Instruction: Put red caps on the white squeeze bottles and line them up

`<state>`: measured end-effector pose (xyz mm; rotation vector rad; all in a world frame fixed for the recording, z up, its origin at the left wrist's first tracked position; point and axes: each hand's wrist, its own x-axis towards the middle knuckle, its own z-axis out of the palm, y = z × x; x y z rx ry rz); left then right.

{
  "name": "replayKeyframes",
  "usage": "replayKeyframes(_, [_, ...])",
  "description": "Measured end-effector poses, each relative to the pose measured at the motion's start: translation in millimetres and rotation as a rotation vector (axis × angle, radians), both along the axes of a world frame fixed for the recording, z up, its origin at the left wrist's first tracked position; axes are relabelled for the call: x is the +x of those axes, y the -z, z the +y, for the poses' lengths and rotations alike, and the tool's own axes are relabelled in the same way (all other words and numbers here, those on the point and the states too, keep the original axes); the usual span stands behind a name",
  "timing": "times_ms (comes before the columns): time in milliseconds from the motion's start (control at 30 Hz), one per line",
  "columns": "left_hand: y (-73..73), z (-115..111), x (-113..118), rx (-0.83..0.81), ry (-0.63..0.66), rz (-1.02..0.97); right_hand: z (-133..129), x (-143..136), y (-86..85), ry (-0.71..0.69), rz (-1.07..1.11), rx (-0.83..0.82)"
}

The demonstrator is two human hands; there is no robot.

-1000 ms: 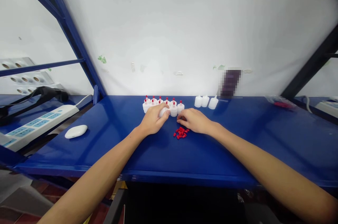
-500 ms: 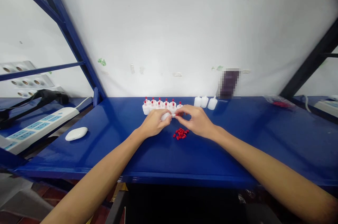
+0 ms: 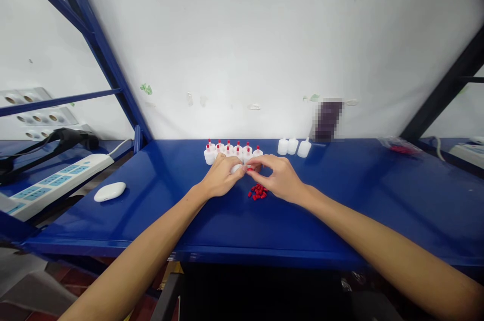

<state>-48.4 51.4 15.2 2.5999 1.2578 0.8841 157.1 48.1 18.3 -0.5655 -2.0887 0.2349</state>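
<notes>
My left hand is closed around a small white bottle, tilted with its tip toward the right. Thumb and fingertips of my right hand pinch a small red cap at that tip; how far the cap sits on it is hard to see. Just behind my hands stand several white bottles with red caps in rows, partly covered by the left hand. A pile of loose red caps lies on the blue table below my right hand.
Three uncapped white bottles stand toward the back, right of my hands. A dark phone-like object, pixelated, leans on the wall. A white oval case and a power strip lie at left. A plastic bag with red pieces lies back right.
My right hand has shifted slightly left and its fingers have spread a little around the red cap. The bottle in my left hand has turned slightly.
</notes>
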Motion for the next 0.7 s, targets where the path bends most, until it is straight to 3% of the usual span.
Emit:
replayKeyframes(167, [2.1,0.9,-2.5,-0.095,0.039,-0.063,-5.2,-2.6,2.2,0.017,0.033,-0.041])
replayKeyframes(533, [-6.4,-4.3,-1.4,-0.076,0.1,0.001,-5.6,-0.1,2.4,0.015,-0.061,0.065])
replayKeyframes(700, [-3.9,-3.0,-1.1,-0.036,0.081,-0.045,-5.7,-0.9,-0.2,-0.017,-0.026,-0.04])
